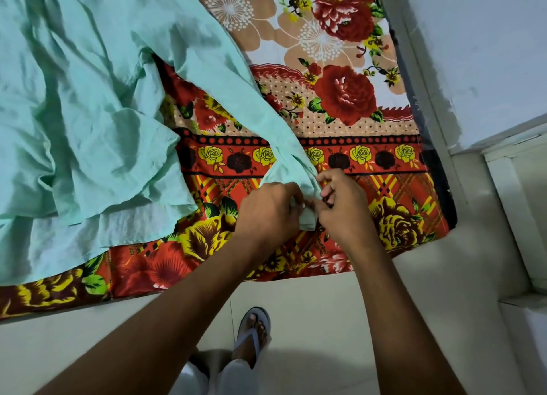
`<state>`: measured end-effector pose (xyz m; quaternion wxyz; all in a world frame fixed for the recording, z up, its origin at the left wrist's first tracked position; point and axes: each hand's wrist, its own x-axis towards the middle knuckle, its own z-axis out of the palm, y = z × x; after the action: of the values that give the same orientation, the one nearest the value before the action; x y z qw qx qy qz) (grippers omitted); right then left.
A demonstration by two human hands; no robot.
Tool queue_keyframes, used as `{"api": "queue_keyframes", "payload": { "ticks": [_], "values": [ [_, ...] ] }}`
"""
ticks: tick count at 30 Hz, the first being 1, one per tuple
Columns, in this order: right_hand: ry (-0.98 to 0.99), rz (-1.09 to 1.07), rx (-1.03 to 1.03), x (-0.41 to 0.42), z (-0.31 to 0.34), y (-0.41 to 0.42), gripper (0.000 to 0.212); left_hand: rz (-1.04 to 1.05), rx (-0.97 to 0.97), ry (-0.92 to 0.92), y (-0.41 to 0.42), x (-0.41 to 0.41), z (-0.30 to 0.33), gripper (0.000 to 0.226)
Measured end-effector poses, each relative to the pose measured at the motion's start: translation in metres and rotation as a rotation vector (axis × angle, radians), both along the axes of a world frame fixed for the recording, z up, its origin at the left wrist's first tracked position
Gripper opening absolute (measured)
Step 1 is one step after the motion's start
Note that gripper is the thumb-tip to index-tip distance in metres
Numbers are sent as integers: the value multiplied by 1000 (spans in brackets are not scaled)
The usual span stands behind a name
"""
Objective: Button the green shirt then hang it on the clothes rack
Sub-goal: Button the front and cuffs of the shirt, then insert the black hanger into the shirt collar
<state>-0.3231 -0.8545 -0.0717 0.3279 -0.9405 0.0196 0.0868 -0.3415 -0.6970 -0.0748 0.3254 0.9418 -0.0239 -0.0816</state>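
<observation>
Green shirt [88,104] sprawls on the floral bedsheet [340,158]; we see left hand [268,209] and right hand [340,205] pinching its cuff; thin cloth may slip, leaving the button undone.

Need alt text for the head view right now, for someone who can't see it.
Both hands, left hand and right hand, pinch the cuff end of the green shirt sleeve, which lies rumpled on a floral bedsheet. A sandalled foot stands on the pale floor below.
</observation>
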Motion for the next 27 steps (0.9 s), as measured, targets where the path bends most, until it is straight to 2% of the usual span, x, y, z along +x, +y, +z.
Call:
{"api": "queue_keyframes", "payload": {
  "ticks": [3, 5, 9, 12, 21, 27],
  "values": [
    [-151, 11, -60, 2, 11, 15, 32, -29, -52, 76, 11, 14, 12, 20],
    [-252, 62, -126, 7, 20, 33, 34, -8, -88, -21, 30, 27, 25, 20],
    [-334, 235, -113, 44, 32, 94, 39, 166, -30, -204, 101, 65, 41, 21],
    [-343, 369, -99, 91, 35, 158, 41, 254, 46, -243, 165, 100, 43, 28],
    [-393, 495, -29, 225, 31, 371, 43, 460, 155, -305, 343, 194, 46, 38],
    [-362, 564, -63, 311, 20, 473, 40, 463, 225, -306, 443, 273, 35, 41]
  ]
}}
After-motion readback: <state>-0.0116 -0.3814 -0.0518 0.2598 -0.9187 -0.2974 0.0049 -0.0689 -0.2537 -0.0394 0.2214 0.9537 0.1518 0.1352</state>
